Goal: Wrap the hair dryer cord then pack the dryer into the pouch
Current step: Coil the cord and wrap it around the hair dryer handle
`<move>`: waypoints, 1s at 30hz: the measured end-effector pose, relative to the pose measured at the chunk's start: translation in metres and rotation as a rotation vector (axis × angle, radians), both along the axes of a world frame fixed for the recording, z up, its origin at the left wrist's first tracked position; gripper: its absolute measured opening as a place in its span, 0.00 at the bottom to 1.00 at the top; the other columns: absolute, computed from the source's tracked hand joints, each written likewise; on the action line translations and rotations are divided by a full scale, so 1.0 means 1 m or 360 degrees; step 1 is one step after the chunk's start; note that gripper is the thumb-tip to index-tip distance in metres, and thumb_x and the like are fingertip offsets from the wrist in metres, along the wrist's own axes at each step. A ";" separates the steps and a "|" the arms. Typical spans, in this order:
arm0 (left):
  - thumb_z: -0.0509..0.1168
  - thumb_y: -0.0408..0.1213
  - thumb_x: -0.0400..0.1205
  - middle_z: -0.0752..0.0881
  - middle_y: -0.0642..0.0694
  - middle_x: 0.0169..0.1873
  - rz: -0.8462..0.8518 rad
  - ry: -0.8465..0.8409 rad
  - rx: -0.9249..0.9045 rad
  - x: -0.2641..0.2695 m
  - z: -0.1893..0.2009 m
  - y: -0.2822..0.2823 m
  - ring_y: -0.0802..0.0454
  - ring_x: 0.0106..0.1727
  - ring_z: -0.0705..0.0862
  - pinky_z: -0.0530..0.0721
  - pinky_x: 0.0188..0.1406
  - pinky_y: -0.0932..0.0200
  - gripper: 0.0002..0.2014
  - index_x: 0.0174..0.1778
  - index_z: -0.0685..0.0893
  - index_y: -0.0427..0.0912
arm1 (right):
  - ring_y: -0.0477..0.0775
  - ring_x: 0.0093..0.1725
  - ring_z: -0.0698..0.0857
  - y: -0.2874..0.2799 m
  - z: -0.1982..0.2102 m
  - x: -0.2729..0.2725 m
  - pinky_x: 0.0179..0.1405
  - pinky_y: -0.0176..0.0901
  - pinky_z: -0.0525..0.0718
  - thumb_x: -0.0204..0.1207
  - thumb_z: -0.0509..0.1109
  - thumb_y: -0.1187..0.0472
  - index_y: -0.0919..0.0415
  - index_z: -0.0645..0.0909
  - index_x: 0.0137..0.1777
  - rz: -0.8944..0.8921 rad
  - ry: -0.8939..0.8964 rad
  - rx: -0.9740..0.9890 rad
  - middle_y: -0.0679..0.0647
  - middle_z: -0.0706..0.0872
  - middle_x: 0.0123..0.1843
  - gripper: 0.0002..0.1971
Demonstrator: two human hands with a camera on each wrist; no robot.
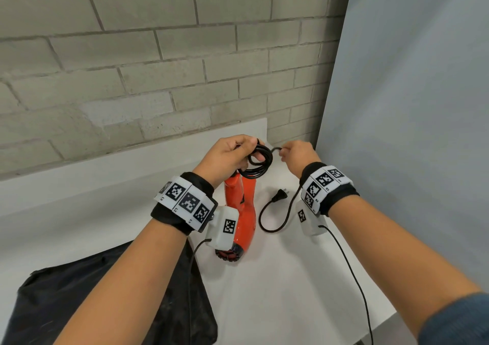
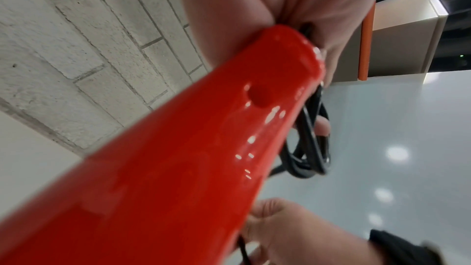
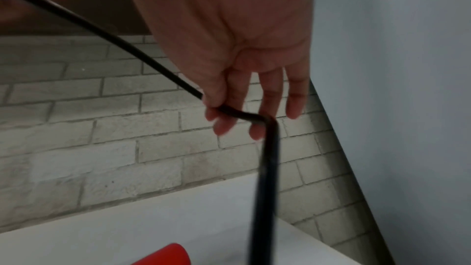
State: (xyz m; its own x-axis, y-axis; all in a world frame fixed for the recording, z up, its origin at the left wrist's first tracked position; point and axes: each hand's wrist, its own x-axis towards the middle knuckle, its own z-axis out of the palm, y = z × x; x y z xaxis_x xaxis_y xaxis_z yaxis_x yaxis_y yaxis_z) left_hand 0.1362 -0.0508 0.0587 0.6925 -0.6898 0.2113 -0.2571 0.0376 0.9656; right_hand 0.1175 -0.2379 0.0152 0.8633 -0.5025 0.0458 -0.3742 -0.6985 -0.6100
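Observation:
A glossy red hair dryer [image 1: 242,209] hangs nozzle-down over the white table [image 1: 277,278], its handle [image 2: 203,138] rising toward my left hand [image 1: 232,156]. That hand grips several black coils of the cord [image 1: 258,163] at the handle's end; the coils [image 2: 309,148] show beside the handle in the left wrist view. My right hand [image 1: 296,155] pinches the loose cord [image 3: 237,113] between thumb and fingers just right of the coils. The remaining cord loops down to the plug [image 1: 280,196] lying on the table. The black pouch [image 1: 111,299] lies flat at the front left.
A grey brick wall [image 1: 158,66] stands behind the table and a pale panel [image 1: 410,106] closes the right side. Thin black cables [image 1: 352,273] trail from both wrist cameras across the table. A beige and orange box [image 2: 397,47] shows in the left wrist view.

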 end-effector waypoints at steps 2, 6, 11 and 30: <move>0.56 0.33 0.83 0.87 0.54 0.27 -0.0027 -0.0011 -0.0006 0.001 -0.001 0.002 0.63 0.17 0.68 0.69 0.22 0.73 0.08 0.45 0.81 0.43 | 0.64 0.59 0.82 -0.001 -0.003 -0.004 0.63 0.56 0.81 0.79 0.60 0.63 0.63 0.82 0.57 -0.0003 0.0286 -0.0071 0.64 0.85 0.59 0.12; 0.58 0.29 0.82 0.87 0.57 0.26 -0.0047 -0.0112 -0.0007 0.003 -0.003 0.003 0.61 0.27 0.74 0.71 0.26 0.73 0.09 0.46 0.80 0.47 | 0.55 0.70 0.75 0.017 -0.002 -0.025 0.68 0.36 0.67 0.76 0.59 0.71 0.56 0.74 0.69 0.0458 0.0164 0.0024 0.55 0.77 0.70 0.23; 0.59 0.29 0.81 0.87 0.58 0.26 0.0026 -0.0152 -0.0006 0.006 -0.002 0.006 0.67 0.27 0.78 0.75 0.29 0.74 0.09 0.45 0.80 0.49 | 0.33 0.40 0.79 0.038 0.012 -0.036 0.48 0.35 0.75 0.80 0.59 0.70 0.50 0.81 0.46 0.0846 -0.0313 0.0474 0.50 0.84 0.43 0.15; 0.56 0.33 0.83 0.73 0.60 0.16 -0.0073 -0.0329 0.0203 0.009 0.003 0.002 0.62 0.19 0.64 0.66 0.25 0.66 0.12 0.58 0.79 0.52 | 0.36 0.31 0.73 0.049 0.061 -0.047 0.34 0.21 0.68 0.81 0.57 0.67 0.67 0.83 0.48 0.0502 -0.0880 -0.0103 0.41 0.75 0.30 0.12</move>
State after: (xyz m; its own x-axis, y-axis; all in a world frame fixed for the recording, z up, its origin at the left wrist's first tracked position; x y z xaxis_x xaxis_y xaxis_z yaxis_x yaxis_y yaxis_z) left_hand 0.1456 -0.0486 0.0614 0.6108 -0.7498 0.2543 -0.4507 -0.0652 0.8903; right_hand 0.0710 -0.1887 0.0763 0.8096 -0.2093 0.5485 0.2135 -0.7654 -0.6071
